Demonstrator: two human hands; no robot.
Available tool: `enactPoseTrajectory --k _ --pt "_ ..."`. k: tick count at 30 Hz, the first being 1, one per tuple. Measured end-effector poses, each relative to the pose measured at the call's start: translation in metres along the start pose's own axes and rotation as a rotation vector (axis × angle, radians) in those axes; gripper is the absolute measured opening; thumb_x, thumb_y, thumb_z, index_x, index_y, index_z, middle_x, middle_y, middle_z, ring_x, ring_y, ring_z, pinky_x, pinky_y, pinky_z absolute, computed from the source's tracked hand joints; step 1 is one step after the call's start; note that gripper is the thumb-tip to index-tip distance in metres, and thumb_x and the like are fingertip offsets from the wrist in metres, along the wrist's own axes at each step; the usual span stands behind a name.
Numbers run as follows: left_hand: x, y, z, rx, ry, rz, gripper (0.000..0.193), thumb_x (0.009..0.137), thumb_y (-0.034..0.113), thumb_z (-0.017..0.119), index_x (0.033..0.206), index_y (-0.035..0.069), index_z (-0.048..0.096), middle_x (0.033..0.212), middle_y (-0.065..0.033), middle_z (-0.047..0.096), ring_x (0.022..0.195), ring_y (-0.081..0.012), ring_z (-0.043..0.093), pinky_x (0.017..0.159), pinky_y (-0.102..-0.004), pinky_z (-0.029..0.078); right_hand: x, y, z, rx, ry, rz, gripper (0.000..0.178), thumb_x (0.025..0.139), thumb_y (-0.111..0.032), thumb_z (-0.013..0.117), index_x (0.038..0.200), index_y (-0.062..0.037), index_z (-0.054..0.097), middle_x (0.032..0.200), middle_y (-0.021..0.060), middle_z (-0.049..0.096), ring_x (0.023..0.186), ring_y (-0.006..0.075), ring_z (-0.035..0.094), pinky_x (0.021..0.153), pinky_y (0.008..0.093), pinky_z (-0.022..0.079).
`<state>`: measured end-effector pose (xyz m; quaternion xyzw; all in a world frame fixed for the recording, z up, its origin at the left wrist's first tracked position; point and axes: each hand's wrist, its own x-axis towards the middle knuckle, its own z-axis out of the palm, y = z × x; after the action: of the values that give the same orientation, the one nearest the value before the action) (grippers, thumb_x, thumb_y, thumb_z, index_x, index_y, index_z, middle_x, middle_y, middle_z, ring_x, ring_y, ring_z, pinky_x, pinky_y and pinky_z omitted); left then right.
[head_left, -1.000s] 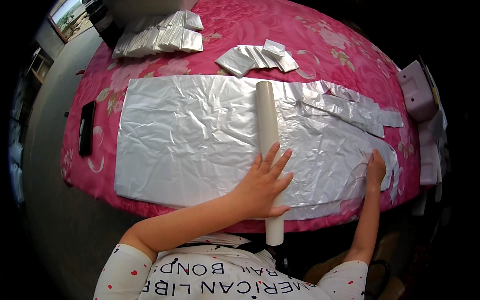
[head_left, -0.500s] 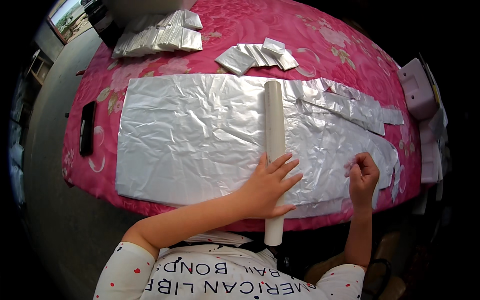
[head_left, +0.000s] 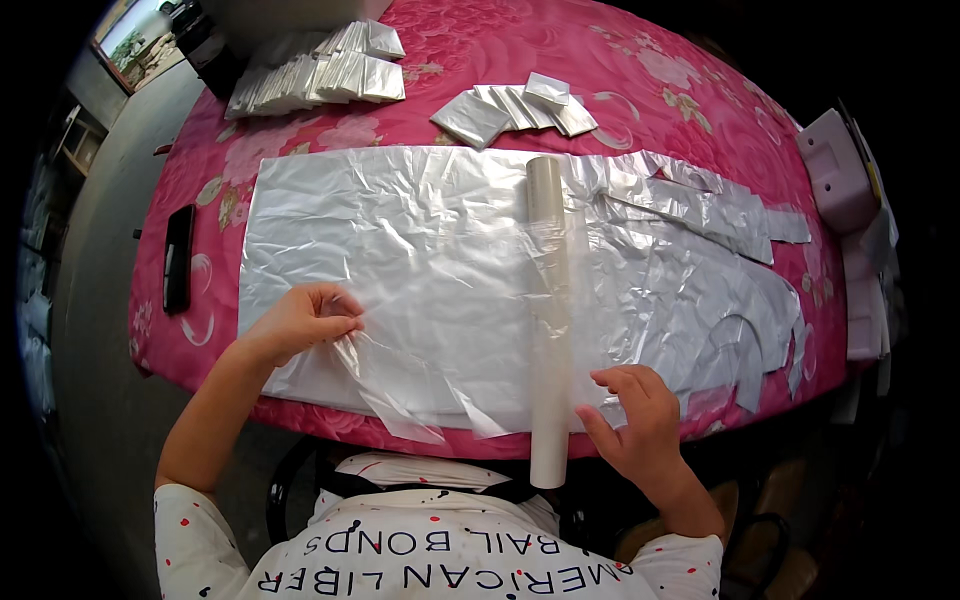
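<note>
Draping across the tube (head_left: 543,190), a clear film (head_left: 385,385) is lying over silvery sheets (head_left: 310,220); the left hand (head_left: 310,322) is pinching it between thumb and fingers. The right hand (head_left: 640,415) is hovering just right of the tube, thumb and fingers parted. Beyond, folded packets (head_left: 475,117) are lying on the desk (head_left: 680,110), and a phone (head_left: 178,260) is resting near its left edge.

Tube (head_left: 547,455) partly veiled by film (head_left: 400,385), pale box (head_left: 290,16) cropped above, shirt (head_left: 440,520) below
</note>
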<state>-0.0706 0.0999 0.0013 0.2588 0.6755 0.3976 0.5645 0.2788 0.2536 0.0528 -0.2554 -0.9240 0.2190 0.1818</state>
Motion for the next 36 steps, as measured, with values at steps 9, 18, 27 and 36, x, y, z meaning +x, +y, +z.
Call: enactPoseTrajectory --k 9,18,27,36 --pt "-0.016 0.020 -0.059 0.973 0.360 0.179 0.021 0.072 -0.003 0.061 0.093 -0.002 0.059 0.090 -0.0104 0.064 0.082 -0.0223 0.063 0.072 -0.0309 0.049 -0.039 -0.014 0.029 0.308 -0.489 0.713 0.046 0.074 -0.044 0.065 0.078 0.0009 0.062 0.070 0.0123 0.064 0.062 0.0269 0.063 0.059 0.0343 0.049" --pt "-0.007 0.058 0.100 1.125 0.346 0.941 0.046 0.073 0.003 0.062 0.117 -0.004 0.051 0.124 -0.0172 0.051 0.117 -0.0335 0.047 0.097 -0.0411 0.039 -0.035 -0.016 0.032 0.311 -0.477 0.722 0.045 0.071 -0.041 0.066 0.078 0.0031 0.061 0.069 0.0168 0.062 0.064 0.0288 0.062 0.060 0.0357 0.048" --pt "0.055 0.001 0.184 0.978 0.180 0.861 0.066 0.080 0.017 0.049 0.135 -0.011 0.024 0.143 -0.0273 0.023 0.135 -0.0383 0.021 0.111 -0.0451 0.016 -0.050 -0.007 0.028 0.295 -0.483 0.715 0.045 0.074 -0.040 0.067 0.081 0.0042 0.062 0.066 0.0165 0.063 0.062 0.0286 0.064 0.058 0.0347 0.050" --pt "0.056 -0.002 0.186 1.090 0.217 0.830 0.065 0.083 0.024 0.043 0.134 -0.014 0.027 0.142 -0.0299 0.023 0.136 -0.0388 0.019 0.111 -0.0453 0.014 0.038 0.018 0.024 0.345 -0.335 0.523 0.044 0.081 -0.034 0.067 0.098 0.0058 0.062 0.074 0.0166 0.066 0.067 0.0234 0.065 0.063 0.0300 0.050"
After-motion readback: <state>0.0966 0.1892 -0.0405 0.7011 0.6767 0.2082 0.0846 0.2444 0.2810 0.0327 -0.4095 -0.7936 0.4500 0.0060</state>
